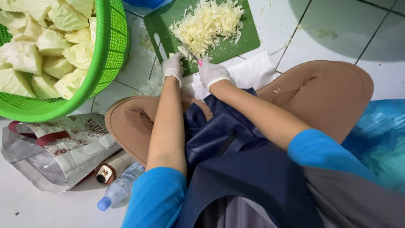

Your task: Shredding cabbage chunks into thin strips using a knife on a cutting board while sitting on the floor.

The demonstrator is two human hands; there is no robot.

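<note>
Seated figure at floor level, seen from above. The right hand [213, 72], in a thin white glove, is closed around a pink-handled tool [200, 62] of which only the handle end shows; its blade cannot be made out. The left hand [173, 65], likewise gloved, rests with fingers curled down on the near edge of the heap of finely shredded pale yellow cabbage [209, 25]. The heap lies on a green rectangular plastic cutting board [247, 40] set on the white tiled floor [337, 25], just beyond the person's crossed knees in tan trousers, with a white cloth [253, 69] touching its near edge. To the left stands a round green plastic mesh basket [110, 46] filled with pale cabbage wedges [46, 46]. Beneath it lie a crumpled printed plastic bag [63, 147], a small brown bottle [105, 172] and a clear plastic bottle with a blue cap [120, 190]. A blue plastic bag [379, 135] sits at far right.
</note>
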